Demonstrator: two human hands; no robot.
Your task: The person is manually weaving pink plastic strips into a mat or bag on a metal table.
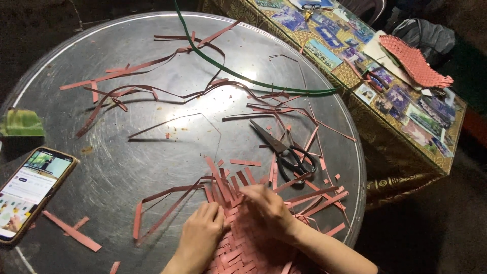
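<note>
The left hand (200, 228) lies flat, fingers together, pressing on the woven pink mat (238, 248) at six o'clock of the round worktop (127, 167); the right hand (266, 210) rests on the mat just beside it, its grip bent down over the loose strip ends (228, 185), apparently pinching one, though the fingertips are hidden; the mat is a flat basket-weave of stiff pink strips, its unwoven ends fanning towards twelve and three o'clock. At one o'clock from the hands lie black-handled scissors (286, 152), blades open; long curling pink offcuts (147, 91) litter the dull, scratched metal surface towards eleven o'clock; a thin green cord (228, 71) arcs across the far side. At nine o'clock a phone (33, 190) in an amber case lies with its screen lit, a folded green leaf (20, 123) beyond it. At two o'clock a side table (406, 152) with a glossy top of small coloured photos bears a second woven pink piece (413, 61).
</note>
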